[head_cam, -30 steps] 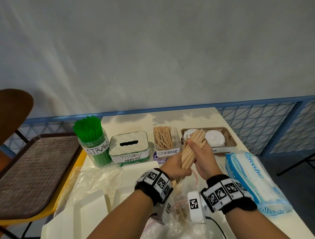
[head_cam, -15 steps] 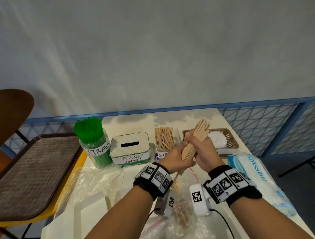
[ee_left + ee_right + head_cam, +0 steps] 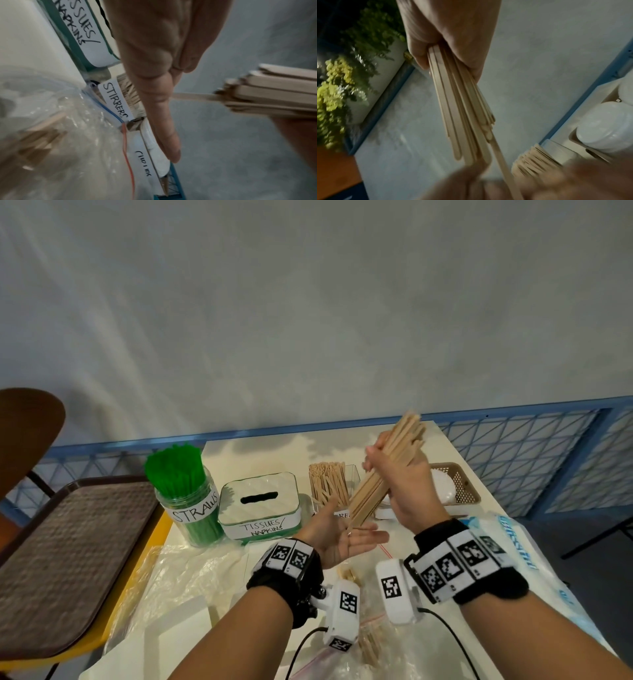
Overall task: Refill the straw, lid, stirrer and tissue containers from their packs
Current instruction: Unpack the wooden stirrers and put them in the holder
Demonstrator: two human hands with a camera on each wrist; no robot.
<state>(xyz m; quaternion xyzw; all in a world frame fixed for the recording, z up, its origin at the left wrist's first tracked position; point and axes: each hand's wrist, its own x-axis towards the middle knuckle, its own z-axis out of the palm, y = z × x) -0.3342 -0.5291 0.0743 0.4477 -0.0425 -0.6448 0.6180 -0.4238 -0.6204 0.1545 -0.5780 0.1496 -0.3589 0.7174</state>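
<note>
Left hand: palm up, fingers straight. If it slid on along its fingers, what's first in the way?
Likely the lower end of the bundle of wooden stirrer sticks held by the right hand; one stick already reaches the left hand. Depth is unclear.

Cream table (image 3: 260, 450), straw jar (image 3: 191, 508), tissue box (image 3: 260, 510) (labelled), lid basket (image 3: 462, 484)
</note>
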